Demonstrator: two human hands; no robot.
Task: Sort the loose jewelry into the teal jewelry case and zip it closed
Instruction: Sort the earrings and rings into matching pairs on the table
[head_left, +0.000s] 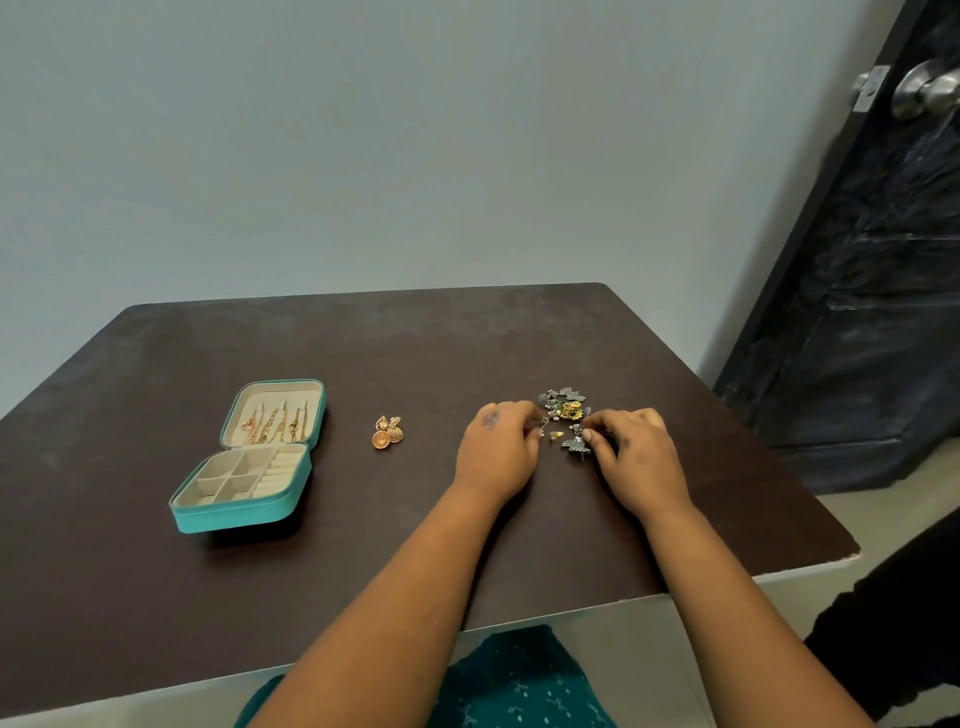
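The teal jewelry case (228, 514) lies open at the left of the dark table, its lid holding several gold pieces and its cream compartments bare. A pair of gold dome earrings (387, 431) sits to its right. A heap of dark silver and yellow jewelry (565, 404) lies right of centre, with a small gold piece (556, 435) and a silver leaf-shaped piece (575, 445) just in front. My left hand (498, 452) pinches a small dangling piece at the heap's left edge. My right hand (636, 454) has its curled fingertips on the silver pieces at the heap's right; whether it holds one is unclear.
The dark brown table (156, 597) ends at a white front edge close to my body. A pale wall stands behind it. A black door (857, 260) with a metal knob is at the right.
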